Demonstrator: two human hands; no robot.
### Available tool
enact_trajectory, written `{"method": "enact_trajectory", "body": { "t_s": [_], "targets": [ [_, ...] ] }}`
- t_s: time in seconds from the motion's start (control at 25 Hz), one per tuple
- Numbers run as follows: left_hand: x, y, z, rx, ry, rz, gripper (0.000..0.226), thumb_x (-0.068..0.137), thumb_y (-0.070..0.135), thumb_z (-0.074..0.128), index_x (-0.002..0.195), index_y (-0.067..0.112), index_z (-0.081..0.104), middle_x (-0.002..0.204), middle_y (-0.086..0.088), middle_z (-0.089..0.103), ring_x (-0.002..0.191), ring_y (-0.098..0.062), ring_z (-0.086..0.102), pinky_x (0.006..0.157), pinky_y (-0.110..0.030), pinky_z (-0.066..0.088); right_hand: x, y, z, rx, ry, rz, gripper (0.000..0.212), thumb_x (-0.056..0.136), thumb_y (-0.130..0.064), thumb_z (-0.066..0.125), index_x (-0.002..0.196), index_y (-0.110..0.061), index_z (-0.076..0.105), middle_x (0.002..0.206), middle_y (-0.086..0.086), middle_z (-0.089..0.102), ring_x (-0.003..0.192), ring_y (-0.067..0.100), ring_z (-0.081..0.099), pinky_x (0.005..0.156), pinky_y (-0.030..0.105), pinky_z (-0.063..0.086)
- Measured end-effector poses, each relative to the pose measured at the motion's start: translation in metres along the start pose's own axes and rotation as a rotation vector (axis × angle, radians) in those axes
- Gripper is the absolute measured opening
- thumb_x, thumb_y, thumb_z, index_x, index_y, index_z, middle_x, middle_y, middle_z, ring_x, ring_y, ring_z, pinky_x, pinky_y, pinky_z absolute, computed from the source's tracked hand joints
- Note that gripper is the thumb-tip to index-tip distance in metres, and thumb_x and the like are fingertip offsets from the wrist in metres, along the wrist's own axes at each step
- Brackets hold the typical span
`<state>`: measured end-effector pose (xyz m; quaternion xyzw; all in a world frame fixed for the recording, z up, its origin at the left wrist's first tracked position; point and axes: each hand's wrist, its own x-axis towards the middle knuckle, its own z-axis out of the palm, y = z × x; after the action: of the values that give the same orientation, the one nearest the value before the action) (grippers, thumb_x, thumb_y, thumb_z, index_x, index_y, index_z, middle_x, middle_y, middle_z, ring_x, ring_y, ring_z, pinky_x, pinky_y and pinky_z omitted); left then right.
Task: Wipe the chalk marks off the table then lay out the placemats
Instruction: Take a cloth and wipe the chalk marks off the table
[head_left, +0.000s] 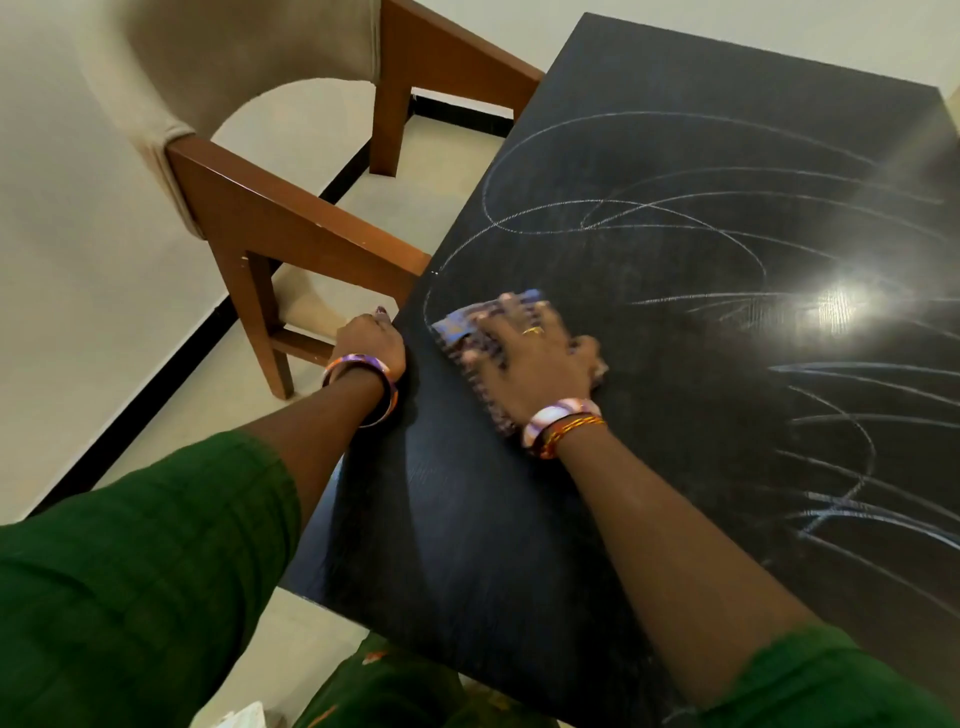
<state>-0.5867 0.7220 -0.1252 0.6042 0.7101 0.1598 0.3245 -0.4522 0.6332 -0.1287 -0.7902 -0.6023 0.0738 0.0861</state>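
wiping in progress: the right hand (530, 358) is pressing a blue cloth (462, 327) flat on the black table (467, 519), fingers spread wide over it. the left hand (371, 340) is gripping the table's near left edge, fingers curled over it. the chalk marks (727, 228) are lying ahead and to the right of the cloth, their loops running lengthwise along the tabletop. the right hand is nearer; next strokes likely needing to go forward and rightward. no placemats are showing.
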Motion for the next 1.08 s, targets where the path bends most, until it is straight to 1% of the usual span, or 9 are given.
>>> {"method": "enact_trajectory", "body": {
  "t_s": [0.2, 0.28, 0.36, 0.56, 0.64, 0.76, 0.92, 1.0, 1.08],
  "targets": [
    [0.003, 0.004, 0.000, 0.000, -0.037, -0.111, 0.042, 0.101, 0.024, 0.028, 0.119, -0.006, 0.052, 0.122, -0.020, 0.057, 0.108, -0.031, 0.055, 0.082, -0.029, 0.037, -0.003, 0.129, -0.036, 0.030, 0.061, 0.695, 0.056, 0.089, -0.063, 0.033, 0.140, -0.040, 0.032, 0.158, 0.009, 0.007, 0.140, 0.043, 0.013, 0.108, 0.062, 0.013],
    [0.007, 0.005, 0.002, 0.046, -0.047, -0.112, 0.040, 0.101, 0.020, 0.029, 0.117, -0.007, 0.053, 0.119, -0.021, 0.059, 0.110, -0.032, 0.057, 0.087, -0.032, 0.042, -0.004, 0.132, -0.044, 0.064, 0.043, 0.823, 0.059, 0.089, -0.064, 0.032, 0.142, -0.040, 0.027, 0.157, 0.016, 0.006, 0.139, 0.046, 0.012, 0.108, 0.064, 0.011],
    [0.007, 0.004, 0.003, 0.069, -0.048, -0.106, 0.039, 0.101, 0.018, 0.028, 0.115, -0.008, 0.054, 0.117, -0.021, 0.059, 0.108, -0.032, 0.057, 0.082, -0.031, 0.041, 0.001, 0.103, -0.038, 0.009, 0.031, 0.747, 0.058, 0.090, -0.062, 0.031, 0.143, -0.039, 0.026, 0.157, 0.016, 0.006, 0.137, 0.046, 0.014, 0.107, 0.063, 0.015],
    [-0.002, 0.009, -0.001, 0.016, -0.051, -0.145, 0.038, 0.100, 0.016, 0.029, 0.117, -0.008, 0.053, 0.120, -0.023, 0.057, 0.110, -0.033, 0.056, 0.091, -0.035, 0.043, -0.007, -0.018, 0.001, -0.108, -0.026, 0.044, 0.050, 0.090, -0.056, 0.037, 0.138, -0.045, 0.031, 0.157, 0.012, 0.010, 0.131, 0.040, 0.024, 0.099, 0.053, 0.025],
    [-0.002, 0.009, -0.003, 0.001, -0.041, -0.148, 0.038, 0.101, 0.017, 0.028, 0.117, -0.008, 0.053, 0.120, -0.023, 0.057, 0.104, -0.032, 0.055, 0.087, -0.034, 0.042, -0.008, -0.018, 0.002, -0.117, -0.051, -0.045, 0.048, 0.091, -0.057, 0.035, 0.138, -0.046, 0.031, 0.158, 0.008, 0.011, 0.134, 0.037, 0.023, 0.100, 0.051, 0.025],
    [-0.003, 0.010, -0.006, 0.010, -0.051, -0.161, 0.038, 0.101, 0.018, 0.029, 0.118, -0.007, 0.052, 0.121, -0.022, 0.057, 0.108, -0.032, 0.056, 0.093, -0.034, 0.043, -0.001, 0.049, -0.010, -0.119, 0.024, 0.229, 0.051, 0.091, -0.060, 0.032, 0.140, -0.048, 0.028, 0.158, 0.006, 0.011, 0.134, 0.038, 0.024, 0.102, 0.053, 0.025],
    [-0.006, 0.014, -0.007, 0.061, -0.055, -0.145, 0.036, 0.101, 0.014, 0.028, 0.119, -0.008, 0.050, 0.122, -0.022, 0.056, 0.113, -0.033, 0.055, 0.093, -0.033, 0.042, -0.015, 0.145, -0.041, 0.004, 0.016, 0.748, 0.057, 0.092, -0.060, 0.030, 0.145, -0.039, 0.024, 0.158, 0.011, 0.004, 0.140, 0.046, 0.012, 0.111, 0.061, 0.008],
    [-0.007, 0.015, -0.008, 0.079, -0.047, -0.149, 0.034, 0.100, 0.012, 0.029, 0.119, -0.008, 0.050, 0.123, -0.022, 0.055, 0.113, -0.032, 0.054, 0.093, -0.033, 0.042, -0.022, 0.144, -0.044, 0.005, -0.008, 0.776, 0.057, 0.094, -0.057, 0.030, 0.147, -0.037, 0.021, 0.158, 0.013, 0.001, 0.140, 0.047, 0.009, 0.111, 0.061, 0.007],
    [-0.009, 0.016, -0.006, 0.080, -0.050, -0.145, 0.035, 0.100, 0.012, 0.029, 0.119, -0.009, 0.049, 0.124, -0.023, 0.054, 0.115, -0.034, 0.053, 0.100, -0.037, 0.040, -0.026, 0.114, -0.035, -0.051, -0.001, 0.645, 0.055, 0.094, -0.055, 0.031, 0.146, -0.038, 0.022, 0.158, 0.014, 0.003, 0.138, 0.046, 0.015, 0.109, 0.059, 0.014]
  ]
}}
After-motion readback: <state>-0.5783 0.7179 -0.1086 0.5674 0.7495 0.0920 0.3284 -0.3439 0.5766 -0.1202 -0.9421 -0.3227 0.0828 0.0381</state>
